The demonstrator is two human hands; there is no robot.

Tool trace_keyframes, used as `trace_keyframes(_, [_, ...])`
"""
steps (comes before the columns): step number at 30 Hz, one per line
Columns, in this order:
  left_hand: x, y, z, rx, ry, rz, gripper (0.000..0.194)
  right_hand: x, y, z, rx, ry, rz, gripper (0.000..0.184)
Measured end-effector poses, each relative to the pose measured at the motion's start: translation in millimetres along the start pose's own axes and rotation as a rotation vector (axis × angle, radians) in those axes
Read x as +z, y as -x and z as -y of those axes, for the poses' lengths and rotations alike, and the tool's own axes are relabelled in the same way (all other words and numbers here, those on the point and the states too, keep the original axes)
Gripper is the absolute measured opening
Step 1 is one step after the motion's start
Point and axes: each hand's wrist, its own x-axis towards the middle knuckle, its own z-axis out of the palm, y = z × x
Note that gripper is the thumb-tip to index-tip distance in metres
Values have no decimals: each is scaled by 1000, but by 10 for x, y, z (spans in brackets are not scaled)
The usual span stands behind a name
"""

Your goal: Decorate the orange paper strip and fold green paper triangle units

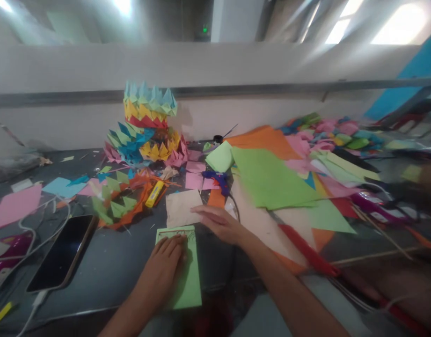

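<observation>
My left hand (166,257) rests on a light green rectangle of paper (190,288) at the table's near edge, fingers laid flat across its upper part. Thin dark lines mark the top of that paper. Just beyond it lies a beige sheet of paper (182,206). Over the right side of this sheet reaches my right hand (220,223), fingers stretched out and apart from any grip. Whether its fingertips touch the sheet I cannot tell. A blue glue gun (218,179) and a yellow box cutter (155,194) lie behind the sheet.
Folded paper rings (148,110) are stacked against the wall. A phone (62,252) with a cable lies at left. Large green sheets (271,178) and a red-handled tool (306,250) are at right. Purple power strips (380,208) and cables sit at both sides.
</observation>
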Motion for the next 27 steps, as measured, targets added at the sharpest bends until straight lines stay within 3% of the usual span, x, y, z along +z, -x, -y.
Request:
trace_keyframes(5, [-27,-9,-14,-16,18,9,20,240,-139,-53,84,-122,-60,31])
trace_keyframes(9, [-40,-20,-23,-23,28,27,21,294,-145,-109,122,-115,-68,25])
trace_keyframes(23, [-50,-18,-21,-45,55,44,19,111,59,-156,7,-19,51,30])
trace_keyframes(27, [-46,-4,-20,-62,66,59,19,85,91,-202,-22,128,87,32])
